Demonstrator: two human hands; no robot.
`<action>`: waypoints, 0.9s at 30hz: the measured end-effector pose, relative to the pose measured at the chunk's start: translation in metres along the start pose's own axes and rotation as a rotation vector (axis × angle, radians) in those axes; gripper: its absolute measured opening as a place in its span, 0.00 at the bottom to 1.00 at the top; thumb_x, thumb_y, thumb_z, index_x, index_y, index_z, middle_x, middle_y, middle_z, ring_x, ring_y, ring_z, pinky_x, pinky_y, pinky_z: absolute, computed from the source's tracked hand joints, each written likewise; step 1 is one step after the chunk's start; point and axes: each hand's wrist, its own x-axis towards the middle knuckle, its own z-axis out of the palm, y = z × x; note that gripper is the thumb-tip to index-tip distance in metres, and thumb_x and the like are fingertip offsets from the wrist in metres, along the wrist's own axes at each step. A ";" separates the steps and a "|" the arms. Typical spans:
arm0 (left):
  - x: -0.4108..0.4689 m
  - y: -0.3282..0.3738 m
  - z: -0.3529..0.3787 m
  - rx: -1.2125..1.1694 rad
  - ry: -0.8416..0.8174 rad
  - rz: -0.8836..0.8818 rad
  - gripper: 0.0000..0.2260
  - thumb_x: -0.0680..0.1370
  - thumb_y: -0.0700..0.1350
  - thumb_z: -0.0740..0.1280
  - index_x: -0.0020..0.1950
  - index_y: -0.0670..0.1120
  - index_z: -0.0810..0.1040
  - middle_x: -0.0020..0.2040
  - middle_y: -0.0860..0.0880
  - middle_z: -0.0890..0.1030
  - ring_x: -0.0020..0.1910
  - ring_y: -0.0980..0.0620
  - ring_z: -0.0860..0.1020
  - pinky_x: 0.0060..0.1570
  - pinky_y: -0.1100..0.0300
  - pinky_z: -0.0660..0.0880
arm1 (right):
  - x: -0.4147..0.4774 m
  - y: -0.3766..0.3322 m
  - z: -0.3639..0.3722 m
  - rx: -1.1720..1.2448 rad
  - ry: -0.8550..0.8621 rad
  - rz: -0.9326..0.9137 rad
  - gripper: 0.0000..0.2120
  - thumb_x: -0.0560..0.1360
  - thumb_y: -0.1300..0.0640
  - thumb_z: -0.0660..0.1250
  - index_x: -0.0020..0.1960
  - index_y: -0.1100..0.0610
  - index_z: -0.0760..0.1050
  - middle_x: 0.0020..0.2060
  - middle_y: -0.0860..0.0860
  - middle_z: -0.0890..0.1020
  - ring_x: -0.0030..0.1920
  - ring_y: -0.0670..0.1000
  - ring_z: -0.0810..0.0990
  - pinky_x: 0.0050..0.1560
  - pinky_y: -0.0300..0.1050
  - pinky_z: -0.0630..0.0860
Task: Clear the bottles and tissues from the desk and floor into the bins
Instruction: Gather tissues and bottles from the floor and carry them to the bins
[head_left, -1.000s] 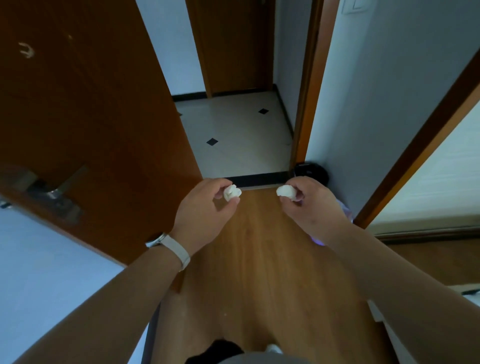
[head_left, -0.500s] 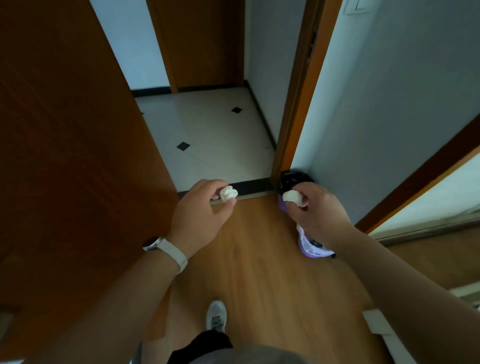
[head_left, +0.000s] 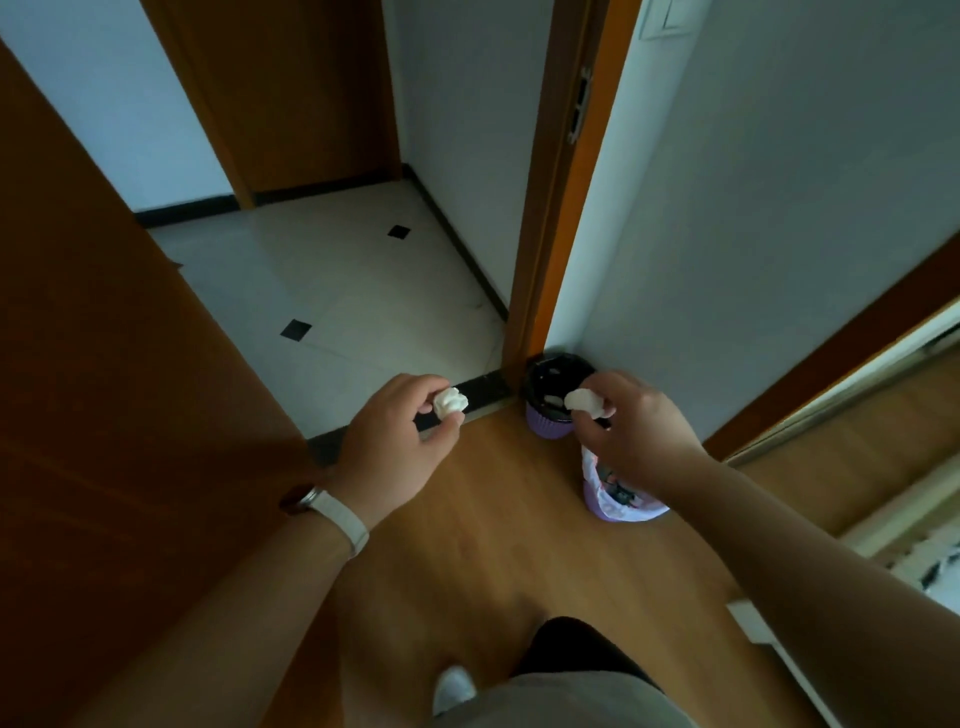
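My left hand (head_left: 400, 441) pinches a crumpled white tissue (head_left: 450, 402) above the wooden floor near the door sill. My right hand (head_left: 636, 431) pinches a second white tissue (head_left: 584, 401) over the near rim of a purple bin with a black liner (head_left: 550, 395), which stands in the corner by the door frame. Something pale lies inside that bin. A second purple bin with a white liner (head_left: 618, 499) stands closer to me, partly hidden under my right hand and wrist.
An open brown door (head_left: 119, 389) fills the left side. The door frame (head_left: 556, 208) rises beside the far bin, with a grey wall to its right. Beyond the sill lies a white tiled floor (head_left: 337, 291). My shoe (head_left: 453, 688) shows at the bottom.
I have moved closer to the bins, and both now show by the door frame. Both hands still hold their tissues; the right one now hangs over the black-lined bin.
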 end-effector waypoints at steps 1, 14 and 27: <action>0.009 -0.005 0.004 -0.003 -0.018 0.003 0.15 0.75 0.50 0.70 0.59 0.46 0.78 0.51 0.52 0.79 0.49 0.55 0.77 0.48 0.54 0.79 | 0.007 0.002 0.002 0.008 0.015 0.011 0.07 0.75 0.52 0.67 0.52 0.52 0.76 0.45 0.46 0.75 0.44 0.48 0.75 0.45 0.42 0.73; 0.177 -0.050 0.090 0.049 -0.169 -0.021 0.14 0.75 0.49 0.71 0.59 0.47 0.78 0.52 0.53 0.80 0.48 0.57 0.77 0.47 0.63 0.76 | 0.154 0.100 0.057 0.175 0.122 0.110 0.05 0.73 0.59 0.70 0.49 0.57 0.79 0.40 0.49 0.77 0.38 0.48 0.74 0.38 0.40 0.69; 0.351 -0.058 0.214 0.044 -0.419 -0.009 0.13 0.76 0.50 0.69 0.59 0.49 0.78 0.51 0.54 0.79 0.48 0.59 0.77 0.46 0.62 0.78 | 0.279 0.221 0.053 0.158 0.035 0.347 0.10 0.74 0.55 0.67 0.54 0.56 0.77 0.47 0.52 0.80 0.43 0.55 0.78 0.41 0.49 0.76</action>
